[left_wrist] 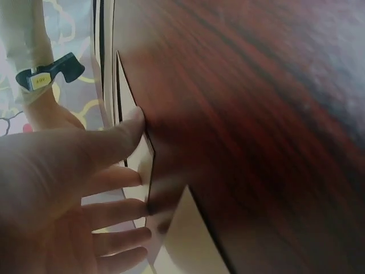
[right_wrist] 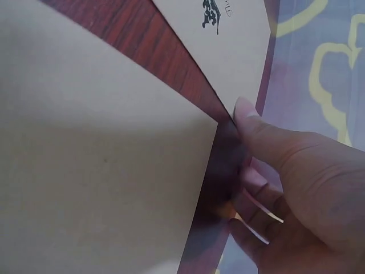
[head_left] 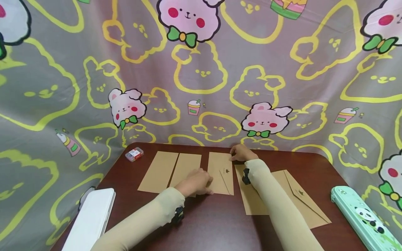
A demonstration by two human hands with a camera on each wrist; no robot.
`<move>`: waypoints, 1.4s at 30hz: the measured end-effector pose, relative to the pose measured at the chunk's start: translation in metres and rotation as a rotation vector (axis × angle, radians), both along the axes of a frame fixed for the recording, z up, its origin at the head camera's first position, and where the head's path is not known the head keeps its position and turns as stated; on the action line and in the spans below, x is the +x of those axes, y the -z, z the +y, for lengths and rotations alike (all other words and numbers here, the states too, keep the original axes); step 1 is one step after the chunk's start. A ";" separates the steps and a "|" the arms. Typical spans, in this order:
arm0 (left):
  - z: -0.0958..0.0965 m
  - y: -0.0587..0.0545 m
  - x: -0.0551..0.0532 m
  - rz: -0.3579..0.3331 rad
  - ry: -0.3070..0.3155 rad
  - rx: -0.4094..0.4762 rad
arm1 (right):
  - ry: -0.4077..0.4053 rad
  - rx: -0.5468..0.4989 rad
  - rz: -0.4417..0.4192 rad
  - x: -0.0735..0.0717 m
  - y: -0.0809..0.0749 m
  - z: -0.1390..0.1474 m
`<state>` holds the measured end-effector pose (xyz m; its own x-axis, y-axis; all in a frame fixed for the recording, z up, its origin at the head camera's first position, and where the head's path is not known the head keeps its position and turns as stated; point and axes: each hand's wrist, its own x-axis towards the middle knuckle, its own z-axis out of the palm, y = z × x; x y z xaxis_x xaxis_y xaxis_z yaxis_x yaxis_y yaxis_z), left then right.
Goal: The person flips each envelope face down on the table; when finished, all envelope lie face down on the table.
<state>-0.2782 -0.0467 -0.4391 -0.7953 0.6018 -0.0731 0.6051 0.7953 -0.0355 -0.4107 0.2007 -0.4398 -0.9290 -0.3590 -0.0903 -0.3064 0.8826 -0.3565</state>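
Observation:
Kraft-paper envelopes lie spread across the dark table. The middle envelope [head_left: 218, 163], with a small black crown print and a pointed flap, lies between the two hands. My left hand [head_left: 195, 182] is at its lower left edge, over the lower part of a plain envelope [head_left: 187, 161]. In the left wrist view the thumb [left_wrist: 134, 123] touches an envelope edge, with the other fingers loosely extended. My right hand [head_left: 242, 153] is at the middle envelope's far right corner. Its thumb [right_wrist: 246, 111] touches the edge in the right wrist view, fingers apart below.
Another plain envelope [head_left: 158, 170] lies at the left. Under the right forearm are a plain envelope [head_left: 251, 202] and a flapped one [head_left: 301, 195]. A small plastic box [head_left: 134, 154], a white case [head_left: 91, 219] and a mint panda pencil case [head_left: 365, 216] stand near the sides. A patterned curtain [head_left: 213, 104] hangs behind.

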 end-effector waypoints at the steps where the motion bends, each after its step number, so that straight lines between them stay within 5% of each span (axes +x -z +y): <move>1: 0.001 -0.001 0.000 0.003 -0.006 -0.001 | 0.010 0.000 -0.005 0.000 -0.001 -0.001; 13: 0.010 -0.001 0.000 -0.016 -0.067 -0.028 | 0.107 0.002 0.004 -0.001 0.003 -0.011; 20: 0.007 0.002 0.001 -0.021 -0.026 0.011 | -0.003 -0.087 0.113 -0.005 0.011 0.000; 25: 0.003 0.001 0.001 -0.051 -0.025 0.043 | -0.072 -0.160 0.104 -0.005 0.013 0.006; 34: 0.001 0.009 0.005 -0.017 -0.023 0.046 | -0.168 -0.150 0.194 -0.002 0.004 0.012; 42: 0.000 0.008 0.006 -0.017 0.000 0.162 | -0.113 -0.416 0.096 -0.002 -0.006 0.012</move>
<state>-0.2721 -0.0464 -0.4470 -0.7948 0.6067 0.0117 0.6045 0.7898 0.1038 -0.4131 0.2129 -0.4336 -0.8787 -0.4465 0.1686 -0.4423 0.6289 -0.6394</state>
